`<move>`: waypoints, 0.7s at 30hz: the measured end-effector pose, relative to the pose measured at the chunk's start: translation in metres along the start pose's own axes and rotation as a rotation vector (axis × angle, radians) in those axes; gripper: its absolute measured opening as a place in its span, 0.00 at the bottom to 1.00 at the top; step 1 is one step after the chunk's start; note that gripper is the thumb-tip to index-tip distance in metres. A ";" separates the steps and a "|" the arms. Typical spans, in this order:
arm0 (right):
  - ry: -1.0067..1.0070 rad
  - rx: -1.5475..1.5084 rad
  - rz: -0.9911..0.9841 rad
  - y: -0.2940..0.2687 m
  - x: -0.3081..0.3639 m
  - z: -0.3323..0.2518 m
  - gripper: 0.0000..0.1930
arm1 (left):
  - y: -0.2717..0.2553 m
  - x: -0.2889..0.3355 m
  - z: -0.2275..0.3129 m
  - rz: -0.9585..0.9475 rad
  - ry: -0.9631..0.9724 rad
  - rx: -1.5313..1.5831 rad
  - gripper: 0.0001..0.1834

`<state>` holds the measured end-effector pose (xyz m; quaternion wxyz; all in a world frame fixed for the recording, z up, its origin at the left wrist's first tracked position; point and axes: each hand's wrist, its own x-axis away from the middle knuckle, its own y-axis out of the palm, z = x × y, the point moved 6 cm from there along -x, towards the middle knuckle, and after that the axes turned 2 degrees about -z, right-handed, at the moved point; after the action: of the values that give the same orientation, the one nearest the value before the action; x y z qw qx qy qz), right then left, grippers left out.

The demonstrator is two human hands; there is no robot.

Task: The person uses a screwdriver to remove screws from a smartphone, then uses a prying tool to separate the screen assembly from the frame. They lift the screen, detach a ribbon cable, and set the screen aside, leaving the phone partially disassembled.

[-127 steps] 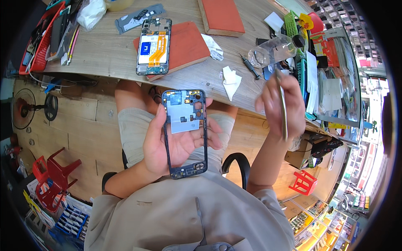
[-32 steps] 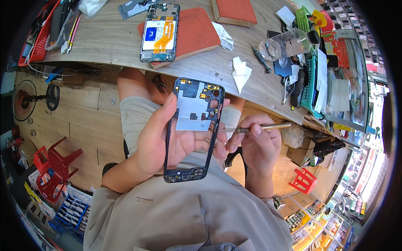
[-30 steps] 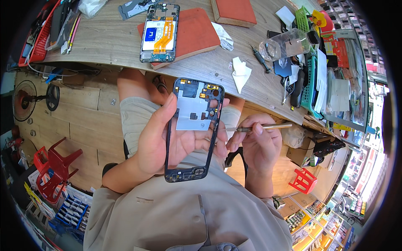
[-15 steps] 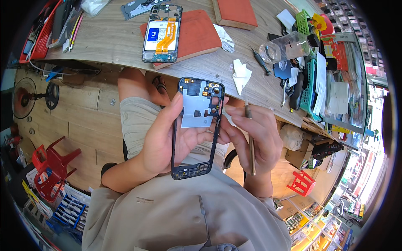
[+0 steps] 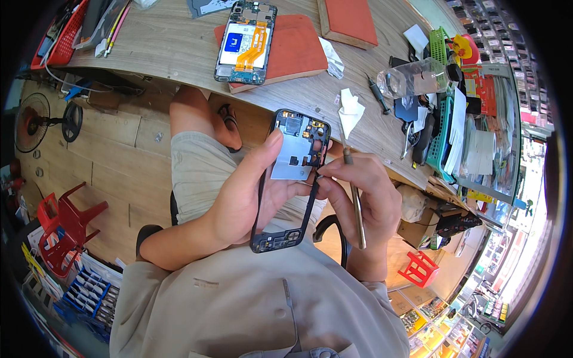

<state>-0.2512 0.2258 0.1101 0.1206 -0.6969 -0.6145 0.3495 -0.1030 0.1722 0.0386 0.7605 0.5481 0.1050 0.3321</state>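
Note:
My left hand (image 5: 242, 197) grips a black phone mid-frame (image 5: 290, 162) above my lap, thumb along its left edge and fingers behind it. A grey sheet and small gold contacts show on the frame's upper half; its lower half is an open window. In my right hand (image 5: 373, 194) a slim metal screwdriver-like tool (image 5: 356, 206) lies between the fingers, thin end pointing up. The right thumb and forefinger pinch at the frame's right edge; whether something small is between them I cannot make out. An opened phone (image 5: 246, 45) with battery and orange flex cable rests partly on a red-covered book (image 5: 292, 53).
Along the bench (image 5: 161, 45) lie a second red block (image 5: 348, 21), crumpled white tissue (image 5: 350, 112), a dark pen-like tool (image 5: 378, 95) and a clear bottle (image 5: 412, 79). A teal basket (image 5: 440, 134) stands at the right, a red basket (image 5: 62, 45) at the far left.
The view has shifted slightly, so the bench things sit further right. Both hands and the phone frame have moved a little right in the picture; the right fingertips stay at its edge.

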 end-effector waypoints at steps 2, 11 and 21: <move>0.107 -0.071 -0.009 0.000 0.006 0.006 0.20 | -0.002 -0.001 0.000 0.007 0.000 -0.026 0.36; -0.105 0.018 0.071 0.001 0.009 0.000 0.21 | -0.005 -0.003 0.001 0.012 0.017 0.080 0.33; -0.260 0.058 0.099 0.002 0.019 -0.006 0.19 | 0.007 -0.002 0.005 0.049 0.006 0.056 0.34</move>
<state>-0.2456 0.2448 0.1068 0.0427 -0.6715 -0.5795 0.4599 -0.1052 0.1687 0.0466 0.7361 0.5706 0.1031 0.3491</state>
